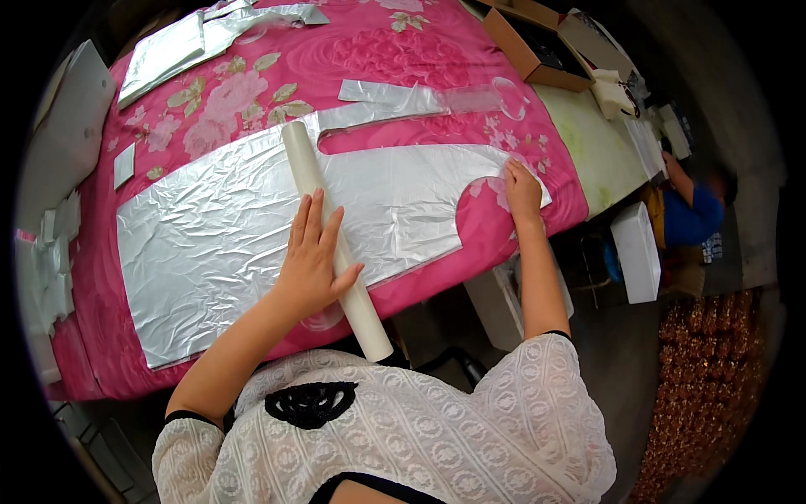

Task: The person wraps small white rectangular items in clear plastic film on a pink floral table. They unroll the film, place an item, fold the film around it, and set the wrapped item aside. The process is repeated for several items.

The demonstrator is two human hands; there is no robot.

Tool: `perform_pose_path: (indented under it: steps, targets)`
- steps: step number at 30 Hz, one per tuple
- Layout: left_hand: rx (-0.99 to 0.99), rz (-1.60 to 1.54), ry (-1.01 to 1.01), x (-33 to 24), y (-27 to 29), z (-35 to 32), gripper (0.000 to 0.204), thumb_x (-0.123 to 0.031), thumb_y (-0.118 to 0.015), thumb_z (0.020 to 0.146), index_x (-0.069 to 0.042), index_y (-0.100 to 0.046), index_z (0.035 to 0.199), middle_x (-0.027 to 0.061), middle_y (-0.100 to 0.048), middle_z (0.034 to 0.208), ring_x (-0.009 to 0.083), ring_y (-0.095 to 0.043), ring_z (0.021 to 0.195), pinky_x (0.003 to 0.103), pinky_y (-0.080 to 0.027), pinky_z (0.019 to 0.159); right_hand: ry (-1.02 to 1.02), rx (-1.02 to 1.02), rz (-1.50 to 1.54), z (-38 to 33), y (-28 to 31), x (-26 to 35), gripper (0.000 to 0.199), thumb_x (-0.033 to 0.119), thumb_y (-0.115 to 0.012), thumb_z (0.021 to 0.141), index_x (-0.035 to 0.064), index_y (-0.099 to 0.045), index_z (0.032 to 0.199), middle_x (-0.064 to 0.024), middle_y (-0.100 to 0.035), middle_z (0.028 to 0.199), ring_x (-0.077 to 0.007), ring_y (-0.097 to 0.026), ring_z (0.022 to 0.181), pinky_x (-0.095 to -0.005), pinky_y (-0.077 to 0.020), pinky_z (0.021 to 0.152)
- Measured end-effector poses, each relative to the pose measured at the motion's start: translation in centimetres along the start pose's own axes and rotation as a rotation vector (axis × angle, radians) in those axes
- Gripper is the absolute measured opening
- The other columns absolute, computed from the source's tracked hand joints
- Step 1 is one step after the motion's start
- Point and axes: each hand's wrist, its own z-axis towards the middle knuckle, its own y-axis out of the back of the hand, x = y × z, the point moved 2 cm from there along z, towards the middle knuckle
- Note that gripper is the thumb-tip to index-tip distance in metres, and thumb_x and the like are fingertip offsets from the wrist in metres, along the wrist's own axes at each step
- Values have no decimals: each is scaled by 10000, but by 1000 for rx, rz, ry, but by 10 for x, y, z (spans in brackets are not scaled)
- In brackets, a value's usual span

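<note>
A thin, shiny silver plastic sheet (206, 244) with curved cut-outs and strap-like ends lies spread on the pink flowered cloth (403, 59). It is wrinkled on the left and smoother on the right. Across its middle rests a long white tube (367, 317), slanting toward me, its near end past the table's edge. My left hand (312, 256) lies on the tube with fingers stretched, not wrapped round it. At the sheet's right end, beside a rounded cut-out, my right hand (522, 191) has its fingers closed on the narrow end of the sheet.
Folded silver sheets (172, 55) are stacked at the far left, near a small pale rectangle (124, 165). An open cardboard box (546, 52) stands far right. Another person (690, 210) in blue sits beyond the table's right side. A white box (635, 252) is near them.
</note>
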Motion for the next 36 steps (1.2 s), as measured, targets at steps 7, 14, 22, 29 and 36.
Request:
perform_pose_path:
  steps: [7,14,22,29,36]
  targets:
    - [7,17,12,-1,1,0,723,-280,-636,740,-5,-334,1336,242,-107,1469,421,-84,1361,474,-156,1093,295,-300,-127,-3,34,65,103,69,-662,664,47,-567,696,-78,-601,704,-292,-576,709,-397,-446,667]
    - [-6,62,-106,-8,4,-1,668,-227,-629,749,4,-362,1315,229,-159,1459,412,-119,1354,480,-158,1090,247,-110,243,-28,41,165,196,113,-662,724,25,-594,886,-116,-628,917,-297,-587,890,-385,-454,779]
    - [-30,-6,-37,-1,-3,-3,635,-266,-586,760,26,-393,1289,234,-182,1451,406,-134,1352,463,-163,1092,167,49,-116,9,-19,16,373,187,-472,880,-16,-542,1185,-202,-519,1241,-325,-466,1183,-362,-355,1010]
    - [-63,-17,-61,0,-4,-2,609,-312,-597,759,40,-453,1235,238,-216,1435,409,-172,1333,484,-188,1074,-5,-21,-142,6,1,-5,211,149,-488,842,16,-611,950,-127,-630,963,-295,-579,955,-397,-418,879]
    - [-64,-28,-77,-1,-5,0,584,-308,-596,759,41,-473,1210,237,-217,1434,407,-169,1335,484,-187,1075,220,-244,-321,3,20,14,49,102,-605,735,80,-582,772,-81,-613,741,-286,-595,736,-406,-451,662]
